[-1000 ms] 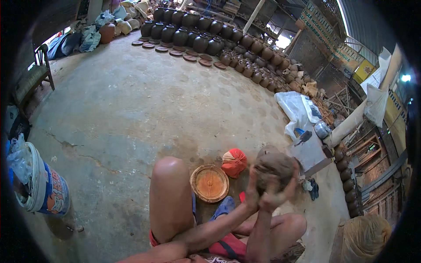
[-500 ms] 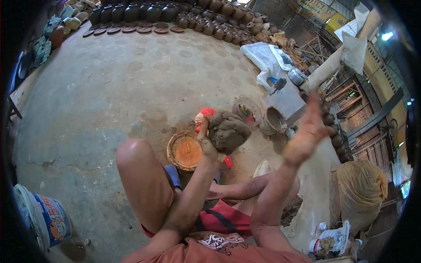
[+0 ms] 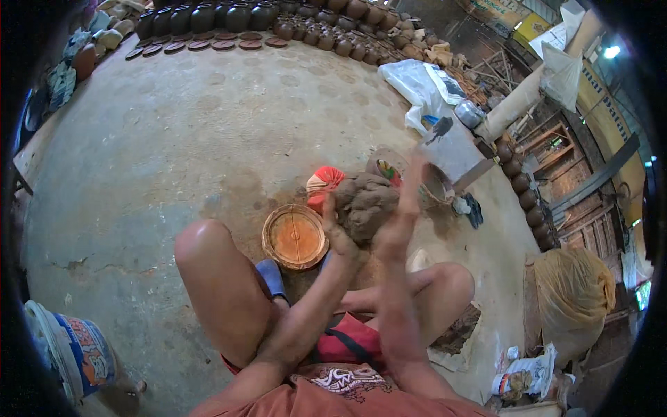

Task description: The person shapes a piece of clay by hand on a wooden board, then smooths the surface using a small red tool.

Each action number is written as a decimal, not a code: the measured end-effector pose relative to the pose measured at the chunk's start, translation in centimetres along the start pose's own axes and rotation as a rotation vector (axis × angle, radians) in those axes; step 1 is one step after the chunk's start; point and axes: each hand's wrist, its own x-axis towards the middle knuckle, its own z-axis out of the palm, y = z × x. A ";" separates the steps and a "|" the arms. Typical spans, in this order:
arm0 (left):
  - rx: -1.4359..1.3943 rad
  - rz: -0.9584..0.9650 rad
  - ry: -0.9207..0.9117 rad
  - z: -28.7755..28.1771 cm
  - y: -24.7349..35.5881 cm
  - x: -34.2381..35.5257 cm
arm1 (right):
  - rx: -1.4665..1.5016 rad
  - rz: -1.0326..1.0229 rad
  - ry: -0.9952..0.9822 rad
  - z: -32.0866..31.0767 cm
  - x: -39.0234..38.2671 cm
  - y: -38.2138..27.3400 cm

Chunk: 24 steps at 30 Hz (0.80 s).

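A grey-brown lump of wet clay [image 3: 365,206], its surface full of folds, is held up between my knees. My left hand [image 3: 340,236] cups its near left side, thumb pointing up along it. Edge-on at the clay's right side is my right hand [image 3: 403,215], fingers stretched out and slightly blurred. Whether its palm touches the clay I cannot tell. A round orange-brown disc with a raised rim [image 3: 296,238] lies on the floor to the left of the clay. Just behind the lump sits a red and cream rounded bundle [image 3: 324,186], partly hidden.
A bowl [image 3: 386,167] and a bucket [image 3: 436,182] stand beyond my right hand, near a grey block [image 3: 455,156]. A white and blue pail [image 3: 76,354] is at lower left. Rows of dark pots [image 3: 236,17] and flat discs [image 3: 198,45] line the far edge.
My right hand has swung in from the right, where it was raised away, to the clay's side. My left hand still holds the clay, now more upright.
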 end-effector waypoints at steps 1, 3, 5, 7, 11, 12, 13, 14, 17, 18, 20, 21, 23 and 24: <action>0.117 0.073 0.122 1.0 -0.4 -0.4 | -0.059 -0.031 -0.032 0.4 -1.1 1.1; 0.102 0.101 0.048 1.8 -0.1 -0.5 | -0.147 -0.094 -0.111 1.9 -2.6 3.7; 0.231 0.173 0.010 1.4 0.4 -0.6 | -0.164 -0.122 -0.149 2.9 -3.6 5.7; 0.412 0.318 0.060 1.7 -2.5 -1.6 | -0.198 -0.050 -0.168 0.9 -5.0 7.0; 0.677 0.394 -0.196 2.8 -1.4 -1.2 | 0.190 0.215 -0.031 2.8 -1.0 1.8; 0.741 0.385 -0.350 4.1 1.1 -0.4 | 0.281 0.186 -0.103 3.6 -0.4 0.6; 0.704 0.369 -0.345 3.9 1.9 0.6 | 0.242 0.175 -0.104 1.9 0.4 0.4; 0.491 0.232 -0.142 3.9 3.8 1.4 | 0.149 0.168 -0.234 0.9 0.9 0.2; 0.331 -0.005 -0.016 3.1 3.8 0.7 | -0.055 0.110 -0.510 1.8 0.6 -0.4; 0.314 -0.114 -0.108 2.3 1.3 0.8 | -0.164 0.076 -0.489 3.2 0.6 -2.1; 0.187 -0.088 -0.039 -0.3 1.4 0.6 | -0.189 0.071 -0.461 4.6 0.4 -1.8; 0.036 -0.066 0.028 -1.3 1.8 0.5 | -0.143 -0.030 -0.410 3.4 1.6 -1.7; -0.036 -0.108 -0.093 -1.5 3.3 0.7 | -0.093 -0.151 -0.280 1.7 3.6 -3.8; -0.129 -0.185 -0.222 -1.9 3.2 0.9 | -0.116 -0.201 -0.245 0.8 3.9 -4.7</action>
